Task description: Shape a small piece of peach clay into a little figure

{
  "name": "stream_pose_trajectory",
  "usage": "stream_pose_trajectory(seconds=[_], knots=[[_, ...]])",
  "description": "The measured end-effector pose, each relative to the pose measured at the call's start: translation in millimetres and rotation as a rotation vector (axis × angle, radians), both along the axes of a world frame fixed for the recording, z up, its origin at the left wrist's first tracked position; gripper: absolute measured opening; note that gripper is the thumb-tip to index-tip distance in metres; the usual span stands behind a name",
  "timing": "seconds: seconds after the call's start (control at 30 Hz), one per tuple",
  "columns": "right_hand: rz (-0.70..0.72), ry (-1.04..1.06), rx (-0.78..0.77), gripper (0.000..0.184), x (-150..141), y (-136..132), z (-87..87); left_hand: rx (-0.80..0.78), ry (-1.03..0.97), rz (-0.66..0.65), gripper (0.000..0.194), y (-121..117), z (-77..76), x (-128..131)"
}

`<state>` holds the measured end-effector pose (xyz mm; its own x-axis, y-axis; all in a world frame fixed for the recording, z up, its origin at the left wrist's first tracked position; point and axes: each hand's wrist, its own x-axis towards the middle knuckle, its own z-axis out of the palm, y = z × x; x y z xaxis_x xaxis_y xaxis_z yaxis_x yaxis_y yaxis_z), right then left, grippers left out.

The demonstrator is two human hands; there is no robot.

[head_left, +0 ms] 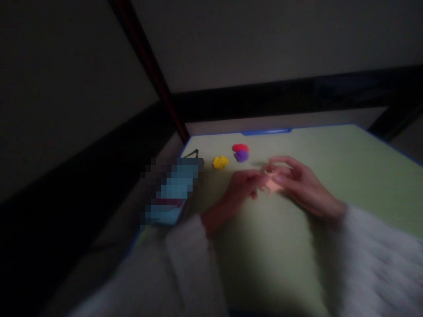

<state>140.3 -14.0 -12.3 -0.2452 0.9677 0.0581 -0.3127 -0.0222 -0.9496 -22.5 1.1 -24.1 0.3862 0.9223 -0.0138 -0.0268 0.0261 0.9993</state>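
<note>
Between my two hands is a small piece of soft, peach-coloured modelling clay [272, 185], held a little above the tabletop. My left hand [240, 188] pinches its left side with thumb and fingers. On the other side, my right hand [302, 185] grips it between thumb and curled fingers. Beyond my left hand lie a yellow lump of clay [220, 162], a purple lump [242, 156] and a red lump [240, 147]. The purple one touches or overlaps the red one. Dim light and blur hide the exact shape of the held piece.
The pale green table [357, 176] has a blue rim with a blue handle-like strip [267, 131] at its far edge. At the left edge lies a pixelated light-blue object [176, 189], with a thin dark wire-like piece [197, 153] beside it. Walls stand behind.
</note>
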Motion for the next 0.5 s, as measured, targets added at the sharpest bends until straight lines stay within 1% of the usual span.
stream_pose_trajectory(seconds=[0.17, 0.23, 0.3, 0.4, 0.5], knots=[[-0.067, 0.017, -0.008, 0.047, -0.8, 0.2, 1.6, 0.087, 0.054, 0.031, 0.028, 0.1, 2.4, 0.4], [-0.108, 0.041, -0.010, 0.045, -0.3, 0.4, 2.4, 0.082, 0.032, 0.046, 0.023, -0.4, 3.4, 0.7], [-0.138, 0.071, -0.019, 0.041, 0.3, 0.4, 2.9, 0.042, 0.001, 0.049, 0.021, -1.2, 4.2, 1.1], [-0.101, 0.105, -0.034, 0.040, 0.7, -0.7, 3.2, -0.024, -0.055, 0.024, 0.022, -2.3, 5.0, 1.6], [-0.021, 0.102, -0.030, 0.041, 0.2, -2.4, 3.2, -0.030, -0.069, -0.004, 0.021, -2.6, 5.2, 1.8]])
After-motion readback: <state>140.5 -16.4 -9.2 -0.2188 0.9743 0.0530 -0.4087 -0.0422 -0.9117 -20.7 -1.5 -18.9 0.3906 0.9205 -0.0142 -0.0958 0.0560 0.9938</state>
